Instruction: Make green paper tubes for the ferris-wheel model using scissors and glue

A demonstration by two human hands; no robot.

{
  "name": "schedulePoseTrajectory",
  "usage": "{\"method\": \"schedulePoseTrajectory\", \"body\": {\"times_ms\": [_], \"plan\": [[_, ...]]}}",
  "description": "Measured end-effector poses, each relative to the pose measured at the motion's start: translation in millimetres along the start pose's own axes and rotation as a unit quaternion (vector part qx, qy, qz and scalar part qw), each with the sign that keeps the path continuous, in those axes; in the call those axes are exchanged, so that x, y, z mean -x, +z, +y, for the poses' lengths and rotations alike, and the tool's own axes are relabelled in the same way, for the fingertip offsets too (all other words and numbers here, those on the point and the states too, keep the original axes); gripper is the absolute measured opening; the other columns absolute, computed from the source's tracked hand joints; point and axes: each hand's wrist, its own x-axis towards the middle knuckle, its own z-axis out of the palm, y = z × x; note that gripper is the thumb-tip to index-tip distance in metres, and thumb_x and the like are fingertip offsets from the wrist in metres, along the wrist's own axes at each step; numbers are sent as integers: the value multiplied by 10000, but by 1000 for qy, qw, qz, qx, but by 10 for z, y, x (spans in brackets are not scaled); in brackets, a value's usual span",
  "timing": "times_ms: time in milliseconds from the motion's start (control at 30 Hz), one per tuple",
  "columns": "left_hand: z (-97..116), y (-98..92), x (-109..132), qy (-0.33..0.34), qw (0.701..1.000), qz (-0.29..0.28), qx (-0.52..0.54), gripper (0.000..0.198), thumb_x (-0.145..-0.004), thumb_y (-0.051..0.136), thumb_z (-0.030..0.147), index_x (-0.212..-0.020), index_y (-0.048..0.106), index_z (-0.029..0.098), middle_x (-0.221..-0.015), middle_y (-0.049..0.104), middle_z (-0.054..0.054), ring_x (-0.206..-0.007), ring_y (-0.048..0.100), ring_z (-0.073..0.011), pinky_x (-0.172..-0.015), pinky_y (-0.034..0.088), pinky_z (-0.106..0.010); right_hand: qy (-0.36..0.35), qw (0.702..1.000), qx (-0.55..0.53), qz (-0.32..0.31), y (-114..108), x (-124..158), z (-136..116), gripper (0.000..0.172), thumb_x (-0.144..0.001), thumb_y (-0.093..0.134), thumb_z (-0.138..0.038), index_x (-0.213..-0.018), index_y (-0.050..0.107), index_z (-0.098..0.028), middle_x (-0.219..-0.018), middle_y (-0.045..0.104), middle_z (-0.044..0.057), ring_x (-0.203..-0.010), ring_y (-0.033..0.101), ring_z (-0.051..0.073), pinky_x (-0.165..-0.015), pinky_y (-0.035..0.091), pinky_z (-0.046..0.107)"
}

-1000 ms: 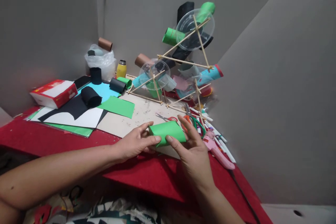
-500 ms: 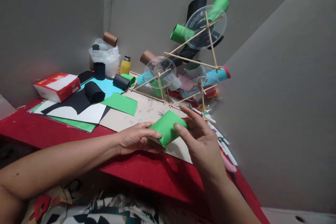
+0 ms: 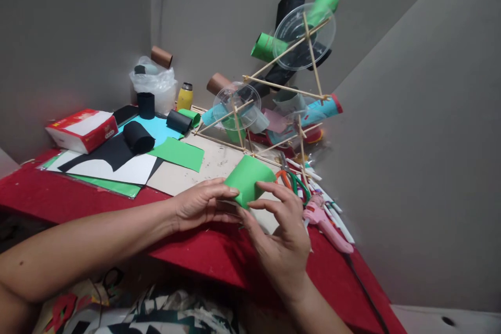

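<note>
A rolled green paper tube (image 3: 246, 178) is held just above the near edge of the red table (image 3: 219, 255). My left hand (image 3: 199, 204) pinches its left end between thumb and fingers. My right hand (image 3: 279, 232) holds the lower right end, its fingers curled round the tube's edge. Under the tube lies a beige cardboard sheet (image 3: 211, 164).
Behind stands a stick frame (image 3: 287, 88) carrying clear plastic lids and paper tubes. Green, black, white and blue sheets (image 3: 117, 159) and black rolls lie at left, with a red-and-white tissue box (image 3: 82, 129). Scissors (image 3: 291, 180), a pink glue gun (image 3: 324, 224) and pens lie at right, near the wall.
The green tube has turned, its far end now pointing up and away. My right hand has dropped from the tube's upper right side to below its near end.
</note>
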Motion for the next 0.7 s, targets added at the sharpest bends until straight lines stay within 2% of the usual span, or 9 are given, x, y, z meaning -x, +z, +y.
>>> {"method": "schedulePoseTrajectory", "body": {"times_ms": [200, 367, 533, 700], "plan": [[-25, 10, 6, 6, 1000, -5, -5, 290, -745, 780, 284, -984, 656, 176, -912, 708, -46, -818, 685, -164, -816, 543, -326, 41, 999, 5, -4, 20, -24, -18, 94, -874, 662, -167, -897, 619, -248, -1091, 610, 63, -1085, 564, 255, -962, 420, 481], [-32, 13, -6, 9, 1000, -6, 8, 245, -768, 768, 339, -900, 650, 171, -884, 707, -49, -843, 680, -181, -805, 545, -337, 47, 999, -12, 3, 38, -18, -30, 125, -879, 649, -128, -905, 656, -250, -1038, 623, 46, -1032, 571, 233, -955, 420, 459], [-34, 5, -36, -13, 999, -3, 34, 399, -814, 688, 478, -1026, 682, 139, -932, 709, -92, -832, 680, -196, -791, 549, -336, 63, 998, -19, 4, 29, -19, -37, 101, -883, 642, -137, -877, 644, -238, -1022, 630, 44, -1022, 569, 230, -954, 414, 441], [-35, 2, -49, -31, 999, 1, 37, 454, -867, 602, 538, -989, 700, 111, -904, 714, -100, -797, 690, -203, -804, 546, -351, 72, 997, -26, 9, 13, -10, -42, 94, -875, 648, -152, -836, 623, -234, -1013, 625, 48, -1018, 571, 236, -947, 417, 441]]}}
